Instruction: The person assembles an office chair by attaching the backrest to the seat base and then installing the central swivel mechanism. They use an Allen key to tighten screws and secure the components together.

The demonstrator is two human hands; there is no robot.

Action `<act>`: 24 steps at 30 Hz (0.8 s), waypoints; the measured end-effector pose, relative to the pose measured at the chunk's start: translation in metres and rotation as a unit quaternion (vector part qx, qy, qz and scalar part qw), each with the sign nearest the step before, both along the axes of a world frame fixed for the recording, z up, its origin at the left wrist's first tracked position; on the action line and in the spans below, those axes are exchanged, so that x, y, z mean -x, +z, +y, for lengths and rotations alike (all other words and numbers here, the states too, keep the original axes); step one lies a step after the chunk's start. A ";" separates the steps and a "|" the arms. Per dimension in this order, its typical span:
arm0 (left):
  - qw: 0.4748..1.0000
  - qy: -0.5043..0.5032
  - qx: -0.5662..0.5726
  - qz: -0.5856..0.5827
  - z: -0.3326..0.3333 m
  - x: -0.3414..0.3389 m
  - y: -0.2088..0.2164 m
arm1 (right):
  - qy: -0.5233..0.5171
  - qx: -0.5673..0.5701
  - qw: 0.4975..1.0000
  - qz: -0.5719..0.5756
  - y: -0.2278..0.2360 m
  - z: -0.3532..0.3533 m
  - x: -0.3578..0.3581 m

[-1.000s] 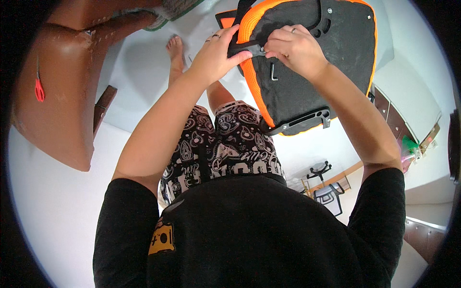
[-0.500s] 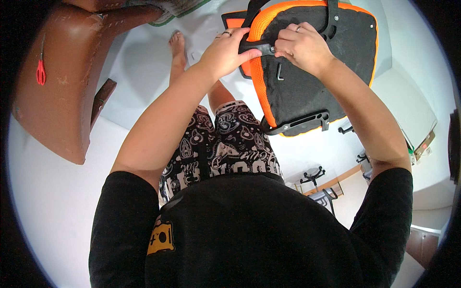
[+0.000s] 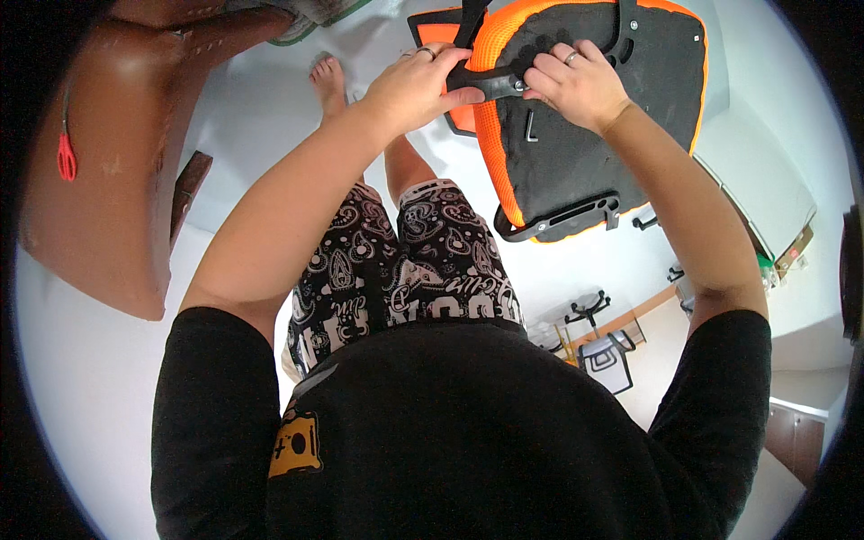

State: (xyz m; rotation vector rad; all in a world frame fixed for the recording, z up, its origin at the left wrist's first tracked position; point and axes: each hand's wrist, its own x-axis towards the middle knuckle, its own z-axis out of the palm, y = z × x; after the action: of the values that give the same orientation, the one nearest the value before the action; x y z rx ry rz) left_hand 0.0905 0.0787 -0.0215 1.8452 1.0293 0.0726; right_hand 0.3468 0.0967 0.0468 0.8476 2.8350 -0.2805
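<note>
An office chair seat (image 3: 585, 157) lies with its black underside facing me, framed by orange mesh. My left hand (image 3: 412, 90) is closed round a black plastic armrest bracket (image 3: 493, 85) at the seat's left edge, with the thumb along its near side. At the bracket's end shows a small metal bolt (image 3: 519, 86). My right hand (image 3: 580, 88) has its fingers pinched together at that bolt; the fingertips are partly hidden. Just below them an L-shaped hex key (image 3: 530, 128) lies on the underside. Another black bracket (image 3: 567, 219) is fixed along the seat's near edge.
On the left stands brown leather furniture (image 3: 99, 180) with red-handled scissors (image 3: 67, 155) on it. A wheeled chair base (image 3: 589, 308) and a grey-framed chair part (image 3: 606, 360) show at lower right. An open cardboard box (image 3: 760, 189) stands at the right.
The view has shifted slightly. My left hand still grips the bracket, and my right fingers remain at the bolt with a small change in their pose.
</note>
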 end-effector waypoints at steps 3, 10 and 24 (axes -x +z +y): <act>0.991 -0.080 -0.102 0.019 0.000 -0.002 -0.002 | -0.011 0.002 1.000 -0.019 -0.002 -0.005 -0.008; 0.960 -0.215 -0.178 -0.034 0.022 -0.026 -0.020 | -0.209 -0.062 0.974 -0.064 -0.022 -0.050 -0.016; 0.960 -0.200 -0.183 -0.077 0.000 -0.064 -0.051 | -0.324 0.012 0.945 0.032 -0.060 -0.094 -0.062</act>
State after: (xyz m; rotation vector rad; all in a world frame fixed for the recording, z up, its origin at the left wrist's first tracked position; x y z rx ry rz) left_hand 0.1547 0.0785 -0.0720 2.3124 0.5434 0.1704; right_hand 0.4090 0.0025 -0.0134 1.7747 2.5019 -0.4252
